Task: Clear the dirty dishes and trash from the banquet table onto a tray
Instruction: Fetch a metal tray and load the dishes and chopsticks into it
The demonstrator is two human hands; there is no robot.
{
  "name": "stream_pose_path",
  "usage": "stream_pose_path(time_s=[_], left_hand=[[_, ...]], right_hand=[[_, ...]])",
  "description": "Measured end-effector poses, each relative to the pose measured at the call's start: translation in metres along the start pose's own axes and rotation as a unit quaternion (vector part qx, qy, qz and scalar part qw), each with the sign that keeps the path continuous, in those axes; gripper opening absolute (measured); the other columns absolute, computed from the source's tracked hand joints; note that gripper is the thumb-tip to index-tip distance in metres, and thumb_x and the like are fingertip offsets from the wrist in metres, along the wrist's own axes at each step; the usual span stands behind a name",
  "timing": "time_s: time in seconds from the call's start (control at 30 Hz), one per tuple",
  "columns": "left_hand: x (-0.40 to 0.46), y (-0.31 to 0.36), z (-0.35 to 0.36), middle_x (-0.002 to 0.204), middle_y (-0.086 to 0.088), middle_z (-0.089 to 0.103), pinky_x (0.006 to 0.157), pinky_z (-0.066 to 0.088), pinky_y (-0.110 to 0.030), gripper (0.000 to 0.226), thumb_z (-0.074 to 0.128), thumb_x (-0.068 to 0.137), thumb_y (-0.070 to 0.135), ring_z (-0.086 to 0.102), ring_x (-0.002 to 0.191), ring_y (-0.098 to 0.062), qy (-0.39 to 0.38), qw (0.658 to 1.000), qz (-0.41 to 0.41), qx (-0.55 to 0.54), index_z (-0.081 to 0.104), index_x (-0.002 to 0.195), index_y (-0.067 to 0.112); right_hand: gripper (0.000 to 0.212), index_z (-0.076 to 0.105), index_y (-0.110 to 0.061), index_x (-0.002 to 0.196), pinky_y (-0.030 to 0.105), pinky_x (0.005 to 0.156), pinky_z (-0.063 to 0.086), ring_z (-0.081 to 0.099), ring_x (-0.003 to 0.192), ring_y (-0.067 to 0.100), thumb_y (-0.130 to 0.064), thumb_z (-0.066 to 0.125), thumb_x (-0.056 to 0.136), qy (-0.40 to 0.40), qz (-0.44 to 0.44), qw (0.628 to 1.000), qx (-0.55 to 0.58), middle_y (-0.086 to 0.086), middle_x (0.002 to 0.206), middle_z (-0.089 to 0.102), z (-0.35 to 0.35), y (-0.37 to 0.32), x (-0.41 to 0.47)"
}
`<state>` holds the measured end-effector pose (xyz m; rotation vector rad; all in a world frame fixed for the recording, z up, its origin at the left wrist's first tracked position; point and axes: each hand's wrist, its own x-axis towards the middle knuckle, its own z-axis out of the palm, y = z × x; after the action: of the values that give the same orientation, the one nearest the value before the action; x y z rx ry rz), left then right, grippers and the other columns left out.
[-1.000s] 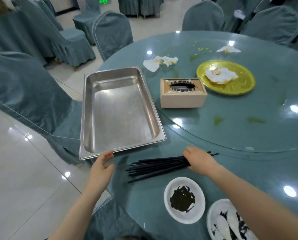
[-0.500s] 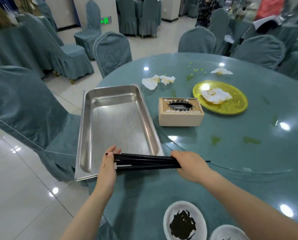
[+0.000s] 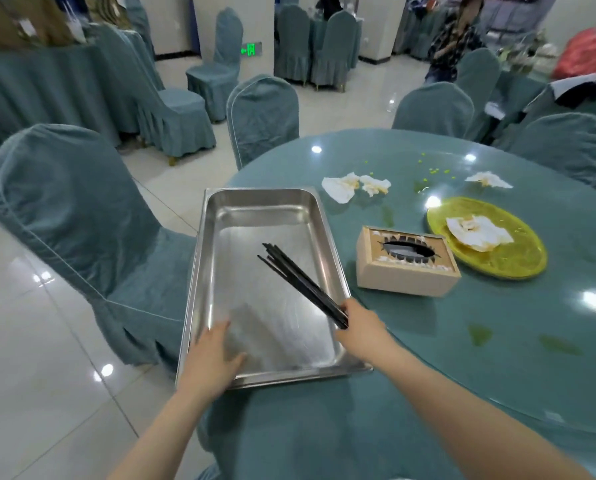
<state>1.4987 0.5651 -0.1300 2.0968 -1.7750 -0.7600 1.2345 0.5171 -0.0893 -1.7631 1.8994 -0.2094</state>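
Observation:
A steel tray [image 3: 220, 216] lies at the near left edge of the round table, partly overhanging it. My right hand [image 3: 360, 327] grips one end of a bundle of black chopsticks [image 3: 298, 280], which slants up and left above the tray's inside. My left hand [image 3: 213, 356] hovers open over the tray's near left corner, fingers spread. A yellow plate [image 3: 511, 258] with a crumpled napkin on it sits at the right. Used napkins [image 3: 353, 185] lie beyond the tray, and one more napkin [image 3: 488, 179] lies farther right.
A cardboard tissue box [image 3: 405, 275] stands between tray and plate. Green food bits and smears dot the glass turntable [image 3: 497, 341]. Covered chairs [image 3: 75, 216] ring the table, one close beside the tray. A person stands at the far back.
My right hand has swung the chopstick bundle from the table edge over the tray. My left hand has let go of the chopstick tips and dropped to the tray's near corner.

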Motion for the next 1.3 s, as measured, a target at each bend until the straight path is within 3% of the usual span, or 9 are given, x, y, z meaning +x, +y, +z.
stream_pose_path(time_s=[0.13, 0.33, 0.47, 0.6, 0.73, 0.83, 1.03, 1.17, 1.3], left_hand=[[0.003, -0.009, 0.02, 0.151, 0.006, 0.035, 0.117, 0.012, -0.038, 0.06, 0.038, 0.094, 0.048, 0.027, 0.141, -0.013, 0.001, 0.98, 0.047, 0.194, 0.027, 0.147, 0.023], [0.003, -0.008, 0.027, 0.149, 0.009, 0.038, 0.113, 0.019, -0.033, 0.053, 0.031, 0.094, 0.044, 0.033, 0.137, -0.012, 0.01, 0.98, 0.033, 0.193, 0.03, 0.145, 0.028], [0.002, -0.01, 0.028, 0.141, 0.01, 0.048, 0.11, 0.025, -0.031, 0.05, 0.035, 0.092, 0.04, 0.042, 0.13, -0.011, 0.019, 0.981, 0.034, 0.191, 0.04, 0.14, 0.029], [0.005, -0.013, 0.027, 0.137, 0.012, 0.052, 0.108, 0.027, -0.031, 0.048, 0.036, 0.091, 0.037, 0.045, 0.128, -0.01, 0.023, 0.983, 0.031, 0.18, 0.044, 0.137, 0.03], [0.008, -0.016, 0.023, 0.137, 0.015, 0.051, 0.107, 0.025, -0.026, 0.047, 0.035, 0.092, 0.038, 0.044, 0.127, -0.005, 0.026, 0.984, 0.035, 0.175, 0.041, 0.138, 0.032], [0.007, -0.017, 0.02, 0.14, 0.013, 0.049, 0.11, 0.023, -0.027, 0.048, 0.038, 0.095, 0.038, 0.043, 0.13, -0.007, 0.01, 0.989, 0.042, 0.139, 0.036, 0.143, 0.03], [-0.013, 0.001, 0.008, 0.143, 0.005, 0.047, 0.1, 0.038, -0.031, 0.047, 0.052, 0.095, 0.028, 0.046, 0.128, -0.017, 0.018, 0.997, 0.044, -0.054, 0.041, 0.141, 0.027], [-0.047, 0.026, 0.021, 0.123, 0.01, 0.06, 0.079, 0.037, -0.02, 0.043, 0.055, 0.094, 0.025, 0.057, 0.094, -0.005, 0.014, 0.991, 0.063, -0.116, 0.047, 0.136, 0.029], [-0.08, 0.041, 0.038, 0.121, 0.014, 0.061, 0.092, 0.039, -0.017, 0.04, 0.059, 0.091, 0.014, 0.056, 0.108, -0.001, -0.002, 0.986, 0.077, -0.151, 0.055, 0.13, 0.023]], right_hand=[[0.037, 0.042, -0.011, 0.111, 0.035, 0.06, 0.054, 0.067, 0.074, 0.027, -0.001, 0.058, 0.079, -0.056, 0.074, 0.983, 0.157, 0.013, 0.098, 0.06, 0.014, -0.039, 0.04], [0.089, 0.0, -0.035, 0.15, 0.038, 0.074, 0.051, 0.057, 0.088, 0.029, 0.005, 0.046, 0.085, -0.03, 0.04, 0.996, 0.071, 0.018, 0.127, 0.044, 0.041, -0.056, 0.086], [0.083, 0.008, -0.036, 0.151, 0.037, 0.089, 0.047, 0.044, 0.12, 0.038, 0.004, 0.043, 0.087, -0.035, 0.026, 0.997, -0.068, 0.013, 0.156, 0.002, 0.059, -0.042, 0.096], [0.074, 0.006, -0.018, 0.153, 0.038, 0.102, 0.037, 0.023, 0.136, 0.037, -0.005, 0.044, 0.091, -0.01, 0.053, 0.992, -0.114, 0.01, 0.159, -0.008, 0.074, -0.036, 0.097], [0.074, 0.006, -0.02, 0.152, 0.044, 0.115, 0.018, -0.002, 0.145, 0.033, -0.011, 0.045, 0.09, -0.018, 0.025, 0.992, -0.123, 0.006, 0.159, -0.015, 0.081, -0.046, 0.086], [0.067, 0.016, -0.024, 0.152, 0.042, 0.118, 0.012, -0.003, 0.147, 0.027, -0.015, 0.045, 0.093, -0.012, -0.022, 0.996, -0.088, 0.002, 0.161, -0.007, 0.075, -0.039, 0.065], [0.037, 0.062, -0.011, 0.122, 0.024, 0.107, 0.029, 0.048, 0.125, 0.018, 0.0, 0.055, 0.087, 0.076, -0.116, 0.987, 0.085, 0.006, 0.141, 0.048, 0.041, 0.009, -0.022], [0.035, 0.068, -0.006, 0.109, 0.01, 0.098, 0.026, 0.057, 0.116, 0.022, 0.01, 0.059, 0.08, 0.148, -0.056, 0.983, 0.09, 0.009, 0.119, 0.065, 0.03, 0.061, -0.084], [0.034, 0.065, -0.015, 0.114, 0.017, 0.092, 0.032, 0.055, 0.105, 0.012, 0.002, 0.059, 0.084, 0.135, 0.036, 0.985, 0.105, -0.002, 0.117, 0.063, 0.029, 0.118, -0.132]])
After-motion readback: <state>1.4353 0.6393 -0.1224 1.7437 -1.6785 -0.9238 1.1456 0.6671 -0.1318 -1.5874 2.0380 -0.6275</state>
